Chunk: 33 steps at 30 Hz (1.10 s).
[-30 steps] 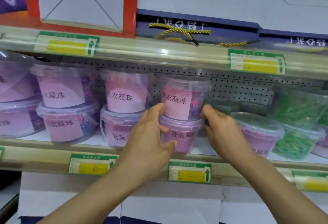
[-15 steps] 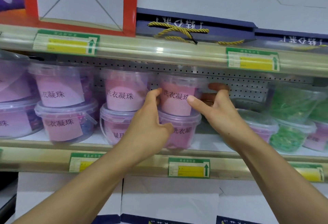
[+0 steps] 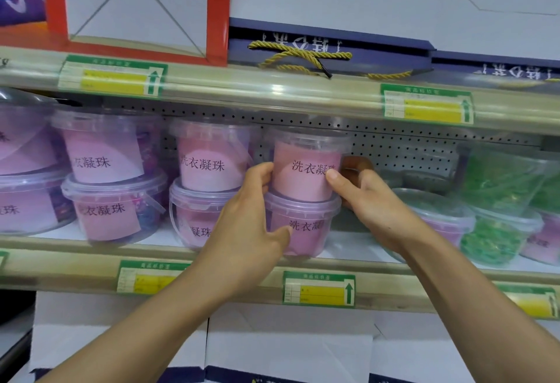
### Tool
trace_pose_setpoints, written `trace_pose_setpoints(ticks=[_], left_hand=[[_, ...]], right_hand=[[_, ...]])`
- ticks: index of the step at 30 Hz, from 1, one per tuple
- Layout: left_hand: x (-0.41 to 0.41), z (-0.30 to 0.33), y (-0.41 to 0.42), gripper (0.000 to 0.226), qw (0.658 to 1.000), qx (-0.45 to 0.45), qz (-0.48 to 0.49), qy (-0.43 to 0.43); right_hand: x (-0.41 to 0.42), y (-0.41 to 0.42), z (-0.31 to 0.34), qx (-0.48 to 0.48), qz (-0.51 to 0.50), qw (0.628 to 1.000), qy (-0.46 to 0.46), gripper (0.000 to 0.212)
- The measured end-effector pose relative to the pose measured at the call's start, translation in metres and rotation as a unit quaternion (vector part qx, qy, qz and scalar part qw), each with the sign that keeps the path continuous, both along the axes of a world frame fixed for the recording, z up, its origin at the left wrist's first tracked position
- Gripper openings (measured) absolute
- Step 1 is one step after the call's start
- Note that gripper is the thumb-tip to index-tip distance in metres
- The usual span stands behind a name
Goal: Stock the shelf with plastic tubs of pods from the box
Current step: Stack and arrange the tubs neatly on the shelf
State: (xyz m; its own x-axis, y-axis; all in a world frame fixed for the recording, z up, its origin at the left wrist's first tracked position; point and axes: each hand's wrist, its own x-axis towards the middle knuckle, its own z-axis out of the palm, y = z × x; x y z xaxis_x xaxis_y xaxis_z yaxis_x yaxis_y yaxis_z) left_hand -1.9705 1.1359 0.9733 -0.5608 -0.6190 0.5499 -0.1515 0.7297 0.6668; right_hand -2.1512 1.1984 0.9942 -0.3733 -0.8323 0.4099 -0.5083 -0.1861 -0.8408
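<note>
Upper pink tub [image 3: 306, 167], clear plastic w/ pink label and black print, sits stacked on a lower pink tub [image 3: 300, 228] on the shelf [image 3: 357, 249], roughly mid-frame. Both hands are on the upper tub. Left hand [image 3: 245, 225] comes in from below-left: fingers curled round the tub's left side, thumb down against the front of the lower tub. Right hand [image 3: 366, 200] clamps the tub's right side, thumb laid across the front of the label, fingers wrapped behind toward the back; fingertips there are partly hidden by the tub, so exact contact at the rear can't be told.

Just left of the held stack is another two-high stack of pink tubs [image 3: 209, 188], lower one w/ a clear bail handle hanging at its front. Further left, a third stack [image 3: 106, 182] w/ bluish-purple pods showing through the side, then bigger tubs [image 3: 21, 170] cut off by the frame edge. To the right, beyond the right wrist, a low tub w/ pink contents [image 3: 442, 219], and past it tubs of green pods [image 3: 500, 203], somewhat blurred.

Back of the shelf is perforated metal panel [image 3: 409, 146]. Shelf front rail carries green-and-yellow price tags [image 3: 318, 288]. The upper shelf's rail has the same tags [image 3: 427, 103]; on top of it stand a red-framed white box [image 3: 136, 3] and a dark blue gift bag w/ gold rope handle [image 3: 303, 58]. Below the shelf, white cartons [image 3: 272, 349].
</note>
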Motion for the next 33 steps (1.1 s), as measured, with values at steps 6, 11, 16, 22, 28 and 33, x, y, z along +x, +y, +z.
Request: trace_pose_setpoints(ticks=[6,11,16,22,28,33], left_hand=[[-0.003,-0.004,-0.001,0.081,1.000,-0.016,0.025,-0.009],[-0.003,-0.004,-0.001,0.080,0.999,-0.018,0.043,-0.011],[-0.004,-0.006,-0.002,0.076,0.997,-0.030,0.056,-0.035],[-0.006,-0.005,-0.001,0.068,0.995,-0.030,0.082,-0.053],[-0.005,-0.006,0.002,0.065,0.994,-0.028,0.090,-0.056],[-0.006,-0.005,0.006,0.065,0.992,-0.042,0.098,-0.066]], right_hand=[[0.000,0.000,-0.004,-0.011,-0.014,1.000,0.018,0.035],[0.000,0.002,-0.010,-0.008,-0.035,0.998,0.051,0.025],[0.004,0.002,-0.012,-0.008,-0.070,0.994,0.088,0.032],[0.004,0.000,-0.012,-0.001,-0.087,0.991,0.098,0.039],[0.002,-0.001,-0.015,0.002,-0.095,0.991,0.095,0.037],[0.005,0.003,-0.012,0.013,-0.105,0.989,0.108,0.038]])
